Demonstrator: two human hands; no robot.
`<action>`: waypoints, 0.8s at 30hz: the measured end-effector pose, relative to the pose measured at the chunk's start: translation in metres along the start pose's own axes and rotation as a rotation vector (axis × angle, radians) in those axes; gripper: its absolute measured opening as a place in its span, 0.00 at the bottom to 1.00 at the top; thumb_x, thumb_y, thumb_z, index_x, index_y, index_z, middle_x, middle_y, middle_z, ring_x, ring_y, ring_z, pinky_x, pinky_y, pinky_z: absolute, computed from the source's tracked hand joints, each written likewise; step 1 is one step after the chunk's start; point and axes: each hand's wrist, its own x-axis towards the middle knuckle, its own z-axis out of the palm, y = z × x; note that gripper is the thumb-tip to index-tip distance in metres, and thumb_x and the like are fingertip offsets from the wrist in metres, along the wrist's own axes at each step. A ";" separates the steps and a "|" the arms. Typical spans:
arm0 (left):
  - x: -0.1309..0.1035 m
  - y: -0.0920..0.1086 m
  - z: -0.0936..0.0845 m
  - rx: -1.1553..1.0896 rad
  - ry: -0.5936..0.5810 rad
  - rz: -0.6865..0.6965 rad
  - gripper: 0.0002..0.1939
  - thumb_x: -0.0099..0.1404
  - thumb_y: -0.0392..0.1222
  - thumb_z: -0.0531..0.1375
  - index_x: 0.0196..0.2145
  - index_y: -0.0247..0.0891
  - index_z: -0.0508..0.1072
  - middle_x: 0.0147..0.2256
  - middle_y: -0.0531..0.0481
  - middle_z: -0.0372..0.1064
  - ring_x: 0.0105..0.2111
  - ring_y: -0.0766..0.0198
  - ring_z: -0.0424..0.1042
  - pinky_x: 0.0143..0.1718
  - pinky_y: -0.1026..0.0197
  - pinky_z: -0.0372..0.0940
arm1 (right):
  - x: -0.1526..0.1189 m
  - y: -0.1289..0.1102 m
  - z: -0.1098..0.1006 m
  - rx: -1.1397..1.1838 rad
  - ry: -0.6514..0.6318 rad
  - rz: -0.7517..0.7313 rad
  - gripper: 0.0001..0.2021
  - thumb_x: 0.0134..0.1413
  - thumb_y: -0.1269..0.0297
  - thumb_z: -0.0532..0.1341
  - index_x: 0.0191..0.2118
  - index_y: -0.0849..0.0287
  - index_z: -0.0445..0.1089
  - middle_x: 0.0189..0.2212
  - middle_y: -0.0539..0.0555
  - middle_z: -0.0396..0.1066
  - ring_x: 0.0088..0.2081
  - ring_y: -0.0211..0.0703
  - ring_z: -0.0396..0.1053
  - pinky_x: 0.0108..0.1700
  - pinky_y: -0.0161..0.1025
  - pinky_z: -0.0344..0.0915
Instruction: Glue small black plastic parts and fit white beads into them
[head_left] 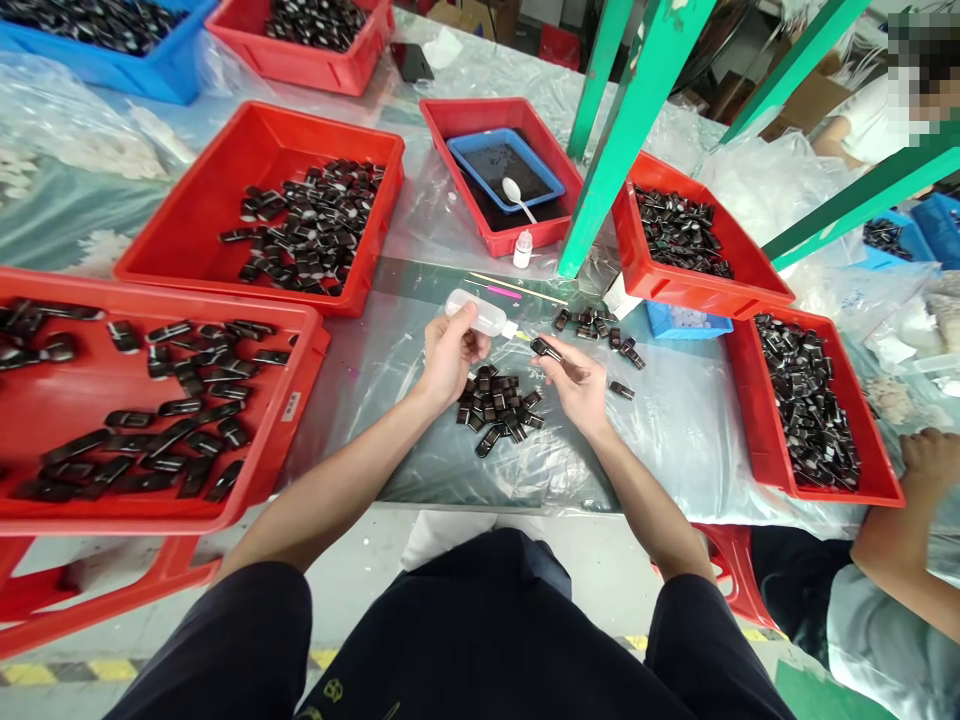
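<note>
My left hand is closed around a translucent squeeze bottle, tilted so its narrow nozzle points right. In my right hand a small glossy black part is pinched between the fingertips, close to the nozzle. Whether the nozzle touches it I cannot tell. Below and between my hands lies a pile of similar black parts on the plastic-covered table. A looser group of black parts lies beyond my right hand, with a single one nearer to me.
Red bins of black parts stand left and right. Ahead are a red bin with a blue tray and spoon, a small white bottle and a green post. A co-worker's arm rests at the right.
</note>
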 end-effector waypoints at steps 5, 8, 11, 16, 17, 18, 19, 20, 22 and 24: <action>0.004 0.000 -0.003 -0.070 0.009 -0.005 0.25 0.58 0.65 0.71 0.25 0.40 0.72 0.19 0.55 0.60 0.17 0.70 0.58 0.18 0.62 0.53 | 0.003 -0.007 -0.001 0.090 -0.014 0.034 0.29 0.58 0.36 0.69 0.55 0.52 0.82 0.33 0.53 0.82 0.25 0.39 0.65 0.30 0.42 0.71; 0.006 0.000 -0.004 -0.086 0.018 -0.023 0.24 0.60 0.64 0.69 0.26 0.41 0.71 0.19 0.55 0.59 0.17 0.70 0.57 0.18 0.62 0.53 | 0.006 -0.010 -0.003 0.189 -0.035 0.125 0.33 0.56 0.31 0.68 0.52 0.55 0.81 0.30 0.52 0.78 0.23 0.36 0.63 0.24 0.37 0.60; 0.007 0.000 -0.005 -0.087 0.022 -0.023 0.24 0.60 0.64 0.69 0.26 0.41 0.71 0.19 0.55 0.59 0.17 0.69 0.58 0.18 0.62 0.53 | 0.008 -0.012 -0.005 0.279 -0.057 0.222 0.33 0.55 0.28 0.67 0.47 0.56 0.80 0.27 0.49 0.73 0.22 0.34 0.59 0.21 0.35 0.52; 0.007 -0.001 -0.005 -0.096 0.014 -0.011 0.23 0.61 0.62 0.69 0.26 0.41 0.72 0.19 0.55 0.60 0.17 0.70 0.58 0.18 0.62 0.54 | 0.010 -0.015 -0.007 0.411 -0.067 0.275 0.29 0.51 0.34 0.72 0.47 0.53 0.79 0.33 0.51 0.77 0.24 0.33 0.60 0.22 0.34 0.51; 0.006 -0.001 -0.005 -0.100 0.016 -0.012 0.22 0.61 0.62 0.69 0.26 0.41 0.72 0.19 0.55 0.60 0.17 0.70 0.58 0.18 0.63 0.54 | 0.010 -0.015 -0.007 0.411 -0.065 0.279 0.29 0.51 0.35 0.73 0.48 0.53 0.79 0.36 0.53 0.79 0.24 0.34 0.62 0.22 0.34 0.51; 0.006 0.000 -0.004 -0.101 0.022 -0.016 0.22 0.60 0.62 0.70 0.26 0.41 0.72 0.19 0.55 0.60 0.17 0.70 0.58 0.18 0.63 0.54 | 0.010 -0.015 -0.007 0.400 -0.062 0.282 0.29 0.51 0.36 0.73 0.50 0.52 0.79 0.39 0.54 0.81 0.26 0.34 0.63 0.22 0.34 0.52; 0.006 0.000 -0.004 -0.099 0.031 -0.021 0.22 0.60 0.62 0.70 0.26 0.41 0.72 0.19 0.55 0.60 0.17 0.70 0.58 0.18 0.62 0.54 | 0.009 -0.016 -0.008 0.381 -0.059 0.284 0.28 0.51 0.37 0.73 0.51 0.51 0.80 0.42 0.56 0.82 0.27 0.35 0.65 0.22 0.35 0.53; 0.006 0.001 -0.003 -0.093 0.038 -0.029 0.22 0.60 0.62 0.70 0.26 0.41 0.72 0.19 0.55 0.60 0.17 0.70 0.58 0.18 0.62 0.54 | 0.009 -0.016 -0.008 0.360 -0.057 0.284 0.28 0.51 0.38 0.73 0.52 0.51 0.80 0.46 0.57 0.83 0.28 0.36 0.66 0.22 0.35 0.54; 0.005 0.003 -0.002 -0.075 0.047 -0.045 0.23 0.61 0.63 0.69 0.27 0.41 0.72 0.18 0.55 0.59 0.17 0.69 0.58 0.18 0.61 0.54 | 0.008 -0.017 -0.008 0.330 -0.058 0.277 0.28 0.52 0.40 0.73 0.54 0.50 0.80 0.51 0.58 0.83 0.30 0.37 0.68 0.23 0.35 0.56; 0.005 0.004 -0.002 -0.064 0.047 -0.052 0.23 0.61 0.64 0.68 0.27 0.41 0.72 0.18 0.56 0.59 0.17 0.69 0.58 0.19 0.61 0.54 | 0.008 -0.016 -0.009 0.311 -0.063 0.264 0.28 0.54 0.41 0.73 0.55 0.51 0.79 0.53 0.58 0.83 0.31 0.38 0.69 0.23 0.35 0.57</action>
